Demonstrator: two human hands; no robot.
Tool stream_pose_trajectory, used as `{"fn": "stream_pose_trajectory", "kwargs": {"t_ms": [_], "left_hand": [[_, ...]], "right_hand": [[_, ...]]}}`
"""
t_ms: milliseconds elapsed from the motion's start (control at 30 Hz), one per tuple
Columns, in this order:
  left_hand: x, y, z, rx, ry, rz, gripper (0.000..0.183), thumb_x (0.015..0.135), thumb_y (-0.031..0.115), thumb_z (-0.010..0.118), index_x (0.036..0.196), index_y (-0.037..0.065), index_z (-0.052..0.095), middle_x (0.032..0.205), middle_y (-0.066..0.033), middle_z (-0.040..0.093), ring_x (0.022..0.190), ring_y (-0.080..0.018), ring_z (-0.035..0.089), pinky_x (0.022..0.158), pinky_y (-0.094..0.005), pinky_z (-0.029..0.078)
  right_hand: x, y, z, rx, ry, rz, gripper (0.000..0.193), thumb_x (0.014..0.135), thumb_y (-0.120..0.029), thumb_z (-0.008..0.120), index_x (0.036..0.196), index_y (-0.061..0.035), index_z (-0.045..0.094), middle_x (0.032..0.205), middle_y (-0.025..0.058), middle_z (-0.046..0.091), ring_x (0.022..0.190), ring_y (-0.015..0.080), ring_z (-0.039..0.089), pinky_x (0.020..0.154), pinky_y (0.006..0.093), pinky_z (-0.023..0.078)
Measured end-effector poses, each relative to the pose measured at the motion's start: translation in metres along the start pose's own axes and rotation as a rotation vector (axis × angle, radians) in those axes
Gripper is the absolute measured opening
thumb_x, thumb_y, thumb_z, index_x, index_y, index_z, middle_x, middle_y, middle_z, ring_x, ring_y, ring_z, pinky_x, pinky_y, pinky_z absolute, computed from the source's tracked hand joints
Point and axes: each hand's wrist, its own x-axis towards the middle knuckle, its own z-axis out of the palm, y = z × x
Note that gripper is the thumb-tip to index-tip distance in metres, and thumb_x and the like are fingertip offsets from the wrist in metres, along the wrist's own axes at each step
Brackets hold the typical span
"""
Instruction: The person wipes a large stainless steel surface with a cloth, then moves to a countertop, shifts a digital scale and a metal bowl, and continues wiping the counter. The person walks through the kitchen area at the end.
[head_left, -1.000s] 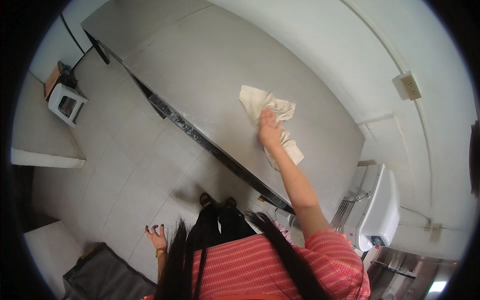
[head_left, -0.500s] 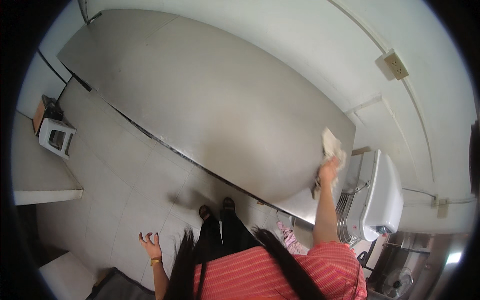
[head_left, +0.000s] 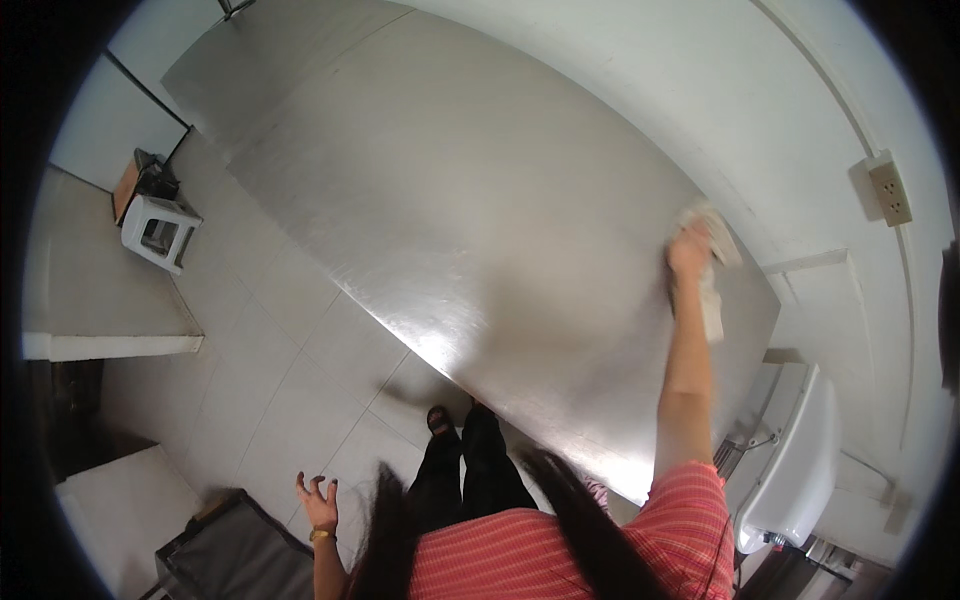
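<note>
A long metal tabletop stretches in front of me from the upper left to the right. Near its right end, my right hand grips a pale cloth and presses it against the surface. Folds of the cloth stick out past the knuckles and below the wrist. My left hand hangs at the lower left over the floor, away from the table. Its fingers are spread and curl a little, with nothing in them.
Beyond the table's far edge rises a white wall with a power outlet. A white machine stands off the table's right end. At the left is a white plastic stool, and a dark grey box-like item lies lower left.
My right hand has slid the cloth farther across the tabletop, toward the wall side. The view has shifted as I lean over the table. My left hand stays free and spread.
</note>
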Motion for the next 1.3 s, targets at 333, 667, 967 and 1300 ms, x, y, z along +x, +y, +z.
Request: {"fn": "stream_pose_trajectory", "kwargs": {"t_ms": [333, 667, 967, 1300], "left_hand": [[0.023, 0.058, 0.002, -0.026, 0.081, 0.161, 0.037, 0.081, 0.027, 0.067, 0.110, 0.007, 0.056, 0.140, -0.0250, 0.028, 0.129, -0.0418, 0.030, 0.106, -0.0475, 0.028], [0.037, -0.016, 0.010, -0.011, -0.053, 0.205, 0.040, 0.079, 0.032, 0.070, 0.108, 0.007, 0.058, 0.138, -0.0268, 0.028, 0.127, -0.0434, 0.030, 0.104, -0.0510, 0.028], [0.074, -0.183, 0.051, -0.005, 0.159, 0.103, 0.043, 0.077, 0.038, 0.073, 0.105, 0.009, 0.059, 0.134, -0.0269, 0.033, 0.124, -0.0417, 0.035, 0.102, -0.0499, 0.031], [0.072, -0.106, -0.005, 0.023, -0.007, 0.189, 0.038, 0.082, 0.036, 0.066, 0.105, 0.007, 0.060, 0.136, -0.0267, 0.032, 0.123, -0.0414, 0.035, 0.101, -0.0505, 0.031]], "right_hand": [[-0.198, -0.396, -0.172, 0.570, -0.088, -0.898, 0.055, 0.096, -0.027, 0.032, 0.145, -0.0057, 0.021, 0.151, 0.0110, 0.022, 0.140, 0.0240, 0.019, 0.113, 0.0432, 0.015], [-0.205, -0.174, -0.136, 0.492, 0.007, -0.022, 0.052, 0.095, -0.018, 0.032, 0.143, -0.0002, 0.024, 0.149, 0.0170, 0.025, 0.139, 0.0301, 0.022, 0.111, 0.0511, 0.016], [-0.193, -0.222, -0.141, 0.344, -0.167, 0.190, 0.060, 0.093, -0.027, 0.038, 0.141, 0.0062, 0.023, 0.145, 0.0233, 0.029, 0.136, 0.0349, 0.027, 0.111, 0.0476, 0.018], [-0.285, -0.342, -0.181, 0.708, -0.060, -0.310, 0.054, 0.096, -0.031, 0.032, 0.142, -0.0032, 0.028, 0.152, 0.0126, 0.018, 0.141, 0.0243, 0.015, 0.113, 0.0434, 0.013]]}}
